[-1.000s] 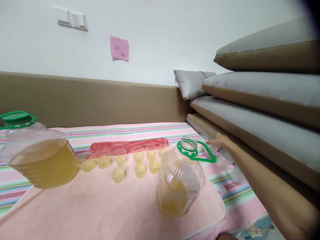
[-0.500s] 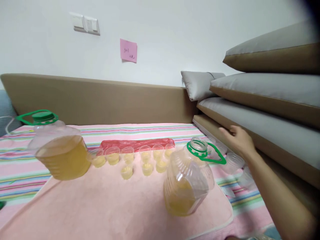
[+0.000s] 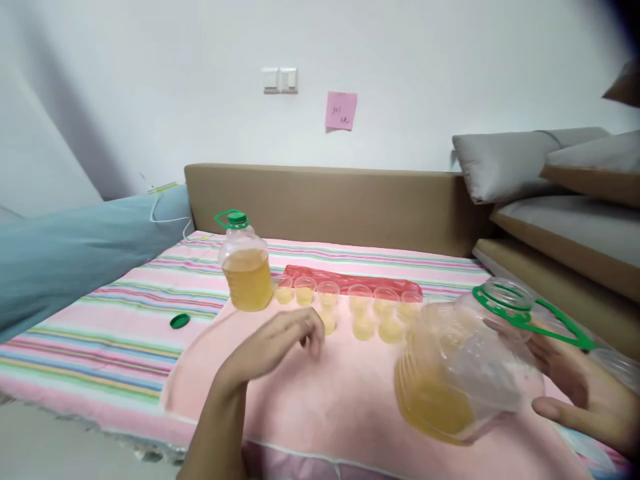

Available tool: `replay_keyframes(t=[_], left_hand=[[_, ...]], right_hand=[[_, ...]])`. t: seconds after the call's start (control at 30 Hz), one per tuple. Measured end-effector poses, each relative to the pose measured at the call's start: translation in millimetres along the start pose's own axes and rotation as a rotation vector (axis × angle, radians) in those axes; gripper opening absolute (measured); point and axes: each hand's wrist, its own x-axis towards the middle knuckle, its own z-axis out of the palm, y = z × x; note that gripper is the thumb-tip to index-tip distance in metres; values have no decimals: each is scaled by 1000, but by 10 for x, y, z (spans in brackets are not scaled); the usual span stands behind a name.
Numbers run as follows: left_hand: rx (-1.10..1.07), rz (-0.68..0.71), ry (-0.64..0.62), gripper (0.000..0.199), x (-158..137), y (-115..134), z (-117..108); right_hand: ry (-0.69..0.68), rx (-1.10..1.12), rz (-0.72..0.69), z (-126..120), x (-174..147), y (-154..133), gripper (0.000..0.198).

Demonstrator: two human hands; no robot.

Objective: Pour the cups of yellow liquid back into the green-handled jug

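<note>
The person's left hand (image 3: 285, 340) hovers over the pink mat (image 3: 345, 407), its grip loose and empty, fingers bent down just short of the cups (image 3: 363, 328) of yellow liquid. The right hand (image 3: 590, 393) has an open grip — thumb and fingers spread — beside the uncapped jug (image 3: 440, 400) at near right; contact cannot be told. Far left stands the capped jug (image 3: 249, 280), with a green cap (image 3: 180, 321) lying farther left on the striped sheet (image 3: 120, 347).
</note>
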Motion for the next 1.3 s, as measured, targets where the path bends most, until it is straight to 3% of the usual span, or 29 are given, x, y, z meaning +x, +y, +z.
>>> replay_keyframes(t=[0.07,0.13,0.2,0.3,0.4,0.5,0.67,0.77,0.97,1.3], left_hand=[[86,-85,234,48,57,-222,-202],[166,-182,346,44,130,-526,-211],[226,-264,406,45,207,-839,-71],[289,-340,529,78,325,-1195,262],[297,-326,625,98,442,-1370,548],[268,-306,684,95,540,-1441,699],[214,-288,727,74,641,-1517,777],[203,-273,729,64,686,-1542,779],[253,-275,735,51,780,-1560,735],[278,-247,726,46,838,-1563,726]], right_hand=[[14,-13,-27,96,-11,14,103],[37,18,-33,199,-37,-31,101],[56,68,-37,286,-51,-99,96],[79,134,-34,372,-45,-201,101],[79,156,-52,427,-28,-301,106],[89,146,-75,469,-10,-371,98],[89,95,-97,460,35,-351,90],[37,95,-119,441,47,-332,92],[103,174,-58,515,37,-472,85],[86,197,-26,528,54,-489,87]])
